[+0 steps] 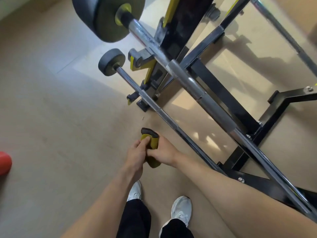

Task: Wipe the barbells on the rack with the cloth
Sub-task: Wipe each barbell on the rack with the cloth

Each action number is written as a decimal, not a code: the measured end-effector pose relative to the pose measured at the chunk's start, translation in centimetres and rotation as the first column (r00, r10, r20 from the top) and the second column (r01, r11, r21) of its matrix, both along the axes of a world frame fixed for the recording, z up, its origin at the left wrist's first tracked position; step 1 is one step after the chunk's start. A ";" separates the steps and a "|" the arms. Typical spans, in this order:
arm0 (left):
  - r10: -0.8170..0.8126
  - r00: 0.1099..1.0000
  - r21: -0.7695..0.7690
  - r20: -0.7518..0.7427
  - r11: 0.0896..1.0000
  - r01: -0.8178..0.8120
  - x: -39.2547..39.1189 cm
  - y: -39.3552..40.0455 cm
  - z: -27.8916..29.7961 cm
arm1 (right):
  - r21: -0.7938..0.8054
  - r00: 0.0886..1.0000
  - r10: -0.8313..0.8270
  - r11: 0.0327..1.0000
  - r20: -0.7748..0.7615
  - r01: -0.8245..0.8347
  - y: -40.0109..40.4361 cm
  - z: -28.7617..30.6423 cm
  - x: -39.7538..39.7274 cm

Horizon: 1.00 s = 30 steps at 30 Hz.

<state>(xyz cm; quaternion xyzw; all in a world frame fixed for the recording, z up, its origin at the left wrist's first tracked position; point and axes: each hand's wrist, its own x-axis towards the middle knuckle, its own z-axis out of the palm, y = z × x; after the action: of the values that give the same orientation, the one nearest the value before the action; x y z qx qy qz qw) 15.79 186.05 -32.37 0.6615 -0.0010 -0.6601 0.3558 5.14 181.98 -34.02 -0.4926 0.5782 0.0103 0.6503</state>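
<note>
A yellow-green cloth with a dark edge (149, 134) is held folded between both hands, just in front of the rack. My left hand (137, 152) pinches it from the left, and my right hand (163, 152) grips its lower part from the right. The upper barbell (181, 73), chrome with knurled grey sections and a large black plate, lies on the black and yellow rack (221, 93). The lower barbell (151, 103), thinner with a small black plate, runs just beyond my hands. Neither hand touches a bar.
A third bar (281, 30) crosses the top right of the rack. A red ball (4, 162) lies at the left edge on the beige floor. My white shoes (181, 208) stand below the hands, near the rack's base.
</note>
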 end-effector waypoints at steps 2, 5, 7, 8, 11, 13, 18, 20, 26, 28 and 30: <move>-0.010 0.999 -0.020 -0.052 1.000 0.009 0.6 0.5 -1.7 | 0.216 0.980 -0.151 0.969 0.131 0.121 -0.4 -0.9 -1.2; -0.026 0.987 -0.080 -0.160 0.997 0.013 1.5 0.2 -3.0 | 0.539 0.901 -0.373 0.817 0.220 0.206 -1.6 -2.3 -3.1; -0.044 0.978 -0.135 -0.204 0.991 0.017 2.1 -0.2 -3.7 | 0.537 0.878 -0.416 0.810 0.238 0.238 -2.1 -3.0 -3.8; -0.055 0.976 -0.153 -0.208 0.988 0.023 2.3 -0.4 -4.0 | 0.480 0.870 -0.434 0.830 0.236 0.284 -2.3 -3.6 -3.9; 0.031 0.999 -0.124 -0.011 0.992 -0.032 2.5 -1.2 -4.6 | 0.136 0.854 -0.483 0.875 0.195 0.464 -4.9 -4.1 -3.9; 0.147 0.975 -0.121 0.165 0.984 -0.128 2.4 -2.2 -4.8 | -0.220 0.910 -0.385 0.885 0.152 0.411 -7.2 -3.3 -3.6; 0.172 0.947 -0.174 0.272 0.976 -0.127 1.6 -6.3 -5.6 | -0.687 0.880 -0.420 0.708 -0.223 0.164 -12.0 -3.3 -0.8; 0.103 0.969 -0.101 0.225 0.992 -0.082 1.6 -7.4 -7.1 | -0.670 0.822 -0.434 0.737 -0.368 0.089 -12.0 -4.6 0.3; -0.086 0.973 0.168 0.213 0.985 0.050 2.1 -6.1 -9.8 | -0.385 0.848 0.126 0.849 -0.515 -0.360 -12.0 -9.0 2.7; -0.098 0.975 0.168 0.198 0.984 0.065 2.4 -5.0 -10.4 | -0.302 0.852 0.195 0.878 -0.485 -0.372 -14.1 -9.8 3.5; -0.122 0.973 0.188 0.198 0.978 0.085 2.7 -4.2 -11.0 | -0.305 0.843 0.210 0.866 -0.496 -0.395 -15.3 -10.9 4.4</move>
<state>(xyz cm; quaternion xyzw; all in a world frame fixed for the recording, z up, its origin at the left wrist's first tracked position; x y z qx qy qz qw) 18.53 181.83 -43.32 0.7553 -0.0138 -0.6023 0.2580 9.57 166.67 -44.94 -0.6845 0.6143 0.1108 0.3765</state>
